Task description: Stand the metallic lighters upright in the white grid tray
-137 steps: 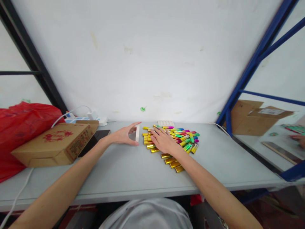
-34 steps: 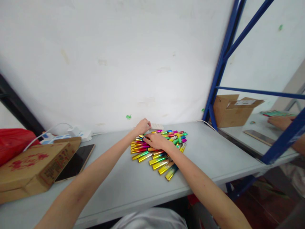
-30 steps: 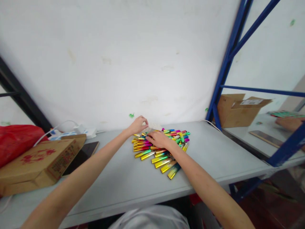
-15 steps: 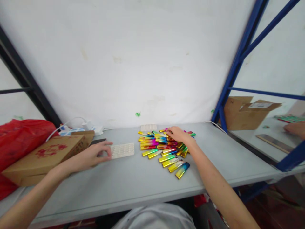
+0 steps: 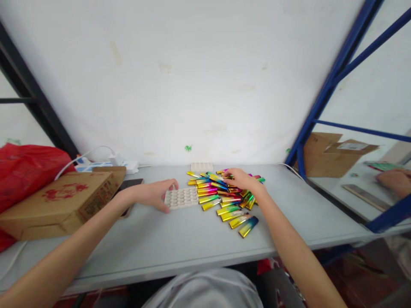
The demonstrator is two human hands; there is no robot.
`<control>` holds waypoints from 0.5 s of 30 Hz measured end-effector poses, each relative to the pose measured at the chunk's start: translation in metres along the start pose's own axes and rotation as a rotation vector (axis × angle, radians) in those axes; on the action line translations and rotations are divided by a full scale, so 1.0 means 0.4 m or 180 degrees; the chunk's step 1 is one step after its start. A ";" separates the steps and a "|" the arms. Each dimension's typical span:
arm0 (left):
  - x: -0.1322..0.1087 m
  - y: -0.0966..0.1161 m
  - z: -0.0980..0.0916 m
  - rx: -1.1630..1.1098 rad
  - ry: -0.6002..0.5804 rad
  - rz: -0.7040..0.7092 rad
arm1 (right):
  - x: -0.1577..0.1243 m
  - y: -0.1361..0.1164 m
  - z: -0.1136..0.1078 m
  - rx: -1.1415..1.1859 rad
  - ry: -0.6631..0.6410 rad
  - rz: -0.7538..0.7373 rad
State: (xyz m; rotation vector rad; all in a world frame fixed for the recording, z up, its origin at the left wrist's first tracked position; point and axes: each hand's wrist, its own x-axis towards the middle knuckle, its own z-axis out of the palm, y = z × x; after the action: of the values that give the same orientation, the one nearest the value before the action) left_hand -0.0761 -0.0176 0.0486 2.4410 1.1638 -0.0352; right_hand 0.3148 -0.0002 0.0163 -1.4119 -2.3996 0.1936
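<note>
White tray (image 5: 183, 198) now sits farther right, just beside the shiny tubes (image 5: 230, 200), likely handier.
Your left hand (image 5: 154, 194) holds its left end; whether your right hand (image 5: 240, 178) holds tubes is unclear.

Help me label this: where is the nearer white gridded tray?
In the head view, the tray is just left of center, between the left hand and the shiny multicolored pieces.

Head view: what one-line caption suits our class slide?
Left hand gripping a white tray, right hand on shiny multicoloured pieces, at a grey table.
</note>
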 end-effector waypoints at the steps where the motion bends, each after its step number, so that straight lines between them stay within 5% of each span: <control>1: 0.009 -0.002 -0.005 0.0001 -0.0088 0.0063 | 0.000 -0.001 0.001 0.0039 -0.0026 -0.0006; 6: 0.031 -0.001 -0.005 0.0010 -0.0081 0.0304 | 0.005 -0.002 0.007 0.0120 -0.0096 0.0008; 15: 0.032 0.008 0.067 -0.0268 0.0616 0.0525 | 0.013 -0.001 0.034 -0.0240 0.0321 0.0349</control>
State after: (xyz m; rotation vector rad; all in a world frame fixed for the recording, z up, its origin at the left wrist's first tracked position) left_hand -0.0610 -0.0206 0.0229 2.4989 1.0143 0.2995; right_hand 0.3072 0.0048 0.0052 -1.5501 -2.2720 0.0580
